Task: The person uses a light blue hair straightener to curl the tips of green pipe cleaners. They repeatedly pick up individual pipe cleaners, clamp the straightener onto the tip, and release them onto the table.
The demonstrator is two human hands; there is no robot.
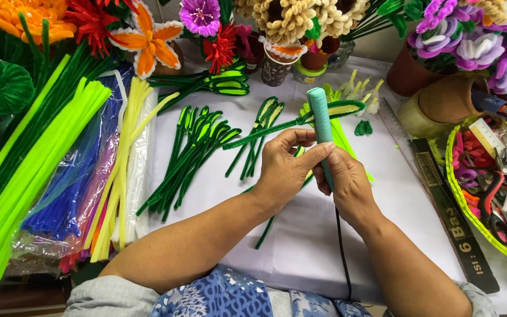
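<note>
Your left hand (281, 170) curled its fingers around a dark green pipe-cleaner leaf stem (265, 132), thumb touching the teal heating wand (323, 132) that your right hand (347, 182) gripped closed, upright above the white worktop (300, 246).

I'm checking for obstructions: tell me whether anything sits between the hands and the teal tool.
Nothing visible does. The right hand grips the teal tool directly, and the left hand touches it with its fingertips, with a green leaf stem passing behind.

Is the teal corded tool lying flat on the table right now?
No, the right hand holds the teal tool upright above the white table, while the left hand touches it.
</note>
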